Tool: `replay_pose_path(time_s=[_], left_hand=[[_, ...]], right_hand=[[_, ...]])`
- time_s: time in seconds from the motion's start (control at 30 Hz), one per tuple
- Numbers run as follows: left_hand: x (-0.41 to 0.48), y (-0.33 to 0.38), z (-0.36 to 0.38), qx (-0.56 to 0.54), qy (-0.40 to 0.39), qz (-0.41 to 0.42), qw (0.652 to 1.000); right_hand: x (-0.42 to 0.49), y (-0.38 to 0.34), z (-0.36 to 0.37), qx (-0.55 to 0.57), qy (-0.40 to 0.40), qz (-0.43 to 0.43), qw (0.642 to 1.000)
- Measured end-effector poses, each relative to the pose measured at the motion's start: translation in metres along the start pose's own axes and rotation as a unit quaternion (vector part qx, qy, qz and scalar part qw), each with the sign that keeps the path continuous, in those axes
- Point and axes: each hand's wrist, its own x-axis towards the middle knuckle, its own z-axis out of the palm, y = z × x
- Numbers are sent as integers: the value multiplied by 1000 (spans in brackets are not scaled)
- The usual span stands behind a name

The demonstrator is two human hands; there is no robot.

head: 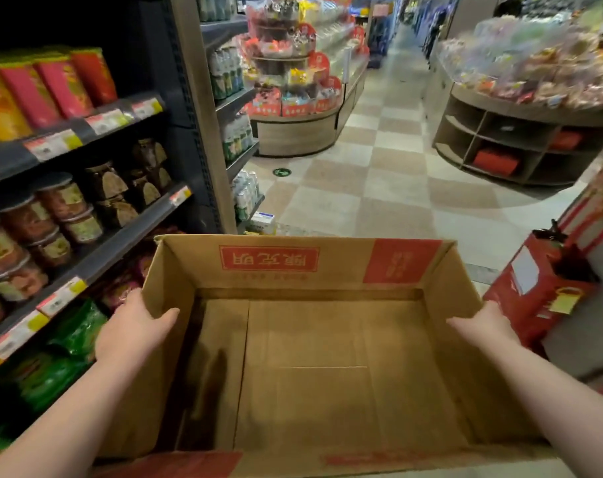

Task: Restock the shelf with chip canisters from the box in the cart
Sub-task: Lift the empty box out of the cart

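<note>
Box (327, 339): brown, open top, in front, betw. both hands.
L hand (134, 329): gripped the box's left wall, thumb inside.
R hand (482, 326): gripped the right wall, thumb inside.
Chip cans (52, 88): stood on top shelf (86, 131), left of box.

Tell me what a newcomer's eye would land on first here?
The big empty cardboard box fills the lower middle, with the left hand and right hand gripping its side walls. On the upper shelf at the left stand bright red, pink and yellow chip canisters.
</note>
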Motion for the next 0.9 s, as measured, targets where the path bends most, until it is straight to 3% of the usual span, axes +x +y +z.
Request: replay_pose_path(time_s=[0.6,0.9], left_hand=[[160,228,117,5,-42,39,998],[230,303,167,21,-59,31,998]], right_hand=[[255,-63,-10,16,-22,57,998],[352,-102,-3,1,-38,73,997]])
